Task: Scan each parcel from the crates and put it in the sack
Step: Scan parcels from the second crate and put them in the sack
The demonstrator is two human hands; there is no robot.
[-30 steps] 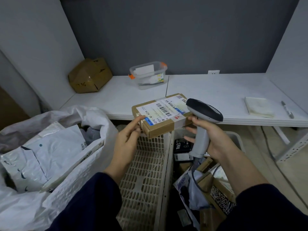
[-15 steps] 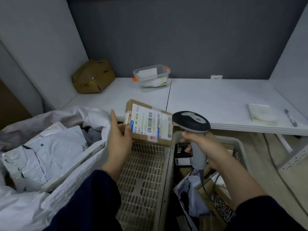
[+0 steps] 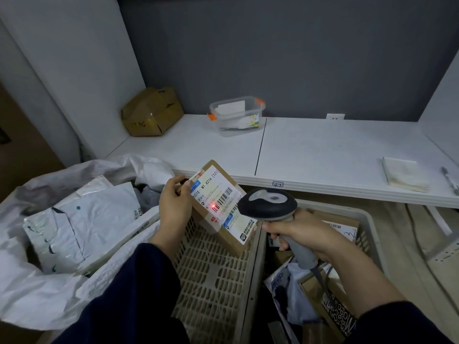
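Observation:
My left hand (image 3: 173, 207) grips the left edge of a brown cardboard parcel (image 3: 218, 207), tilted with its white label facing me, above the beige perforated crate (image 3: 211, 281). A red dot of light lies on the label's barcode. My right hand (image 3: 295, 232) grips the handle of a grey barcode scanner (image 3: 268, 206), whose head points at the label and covers the parcel's right edge. The white sack (image 3: 62, 244) stands open at the left with several white mailer bags inside. A second crate (image 3: 367, 219) at the right holds several parcels.
A white shelf (image 3: 323, 155) runs across behind the crates. On it stand a crumpled brown box (image 3: 151, 112), a clear lidded tub (image 3: 237, 115), a notepad (image 3: 403, 173) and a pen (image 3: 449, 178). A cable runs over the floor at the right.
The parcel has tilted and dropped lower over the crate, label toward me. The scanner moved in over its right edge and a red dot now shows on the barcode.

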